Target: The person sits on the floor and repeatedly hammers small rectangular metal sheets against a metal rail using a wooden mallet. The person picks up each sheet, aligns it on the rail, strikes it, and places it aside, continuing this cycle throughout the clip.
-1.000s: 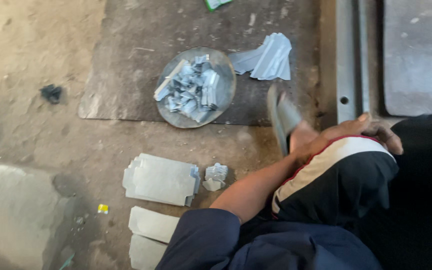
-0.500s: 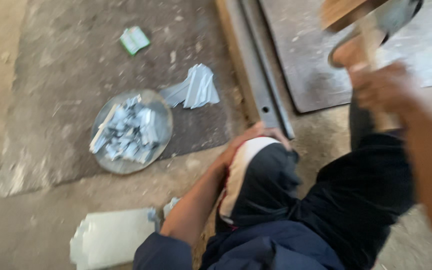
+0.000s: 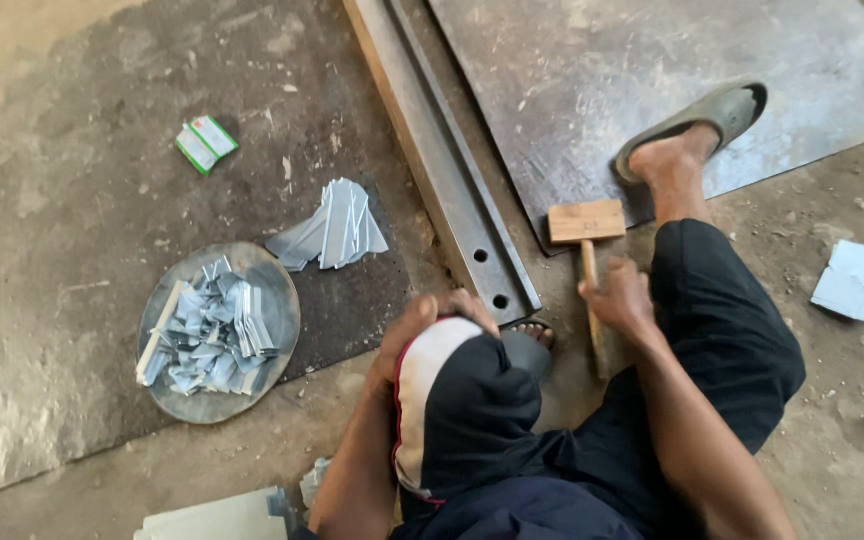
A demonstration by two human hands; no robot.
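Now right hand [image 3: 620, 298] grips wooden mallet [image 3: 588, 252], head at twelve o'clock, ready; left hand [image 3: 422, 322] cups knee [image 3: 462, 370] for balance.

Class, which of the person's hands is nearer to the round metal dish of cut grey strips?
Left. The left hand rests on the knee, right of the round metal dish; the right hand grips the wooden mallet, farther right.

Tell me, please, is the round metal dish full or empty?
Full: the round metal dish holds a heap of small metal strips.
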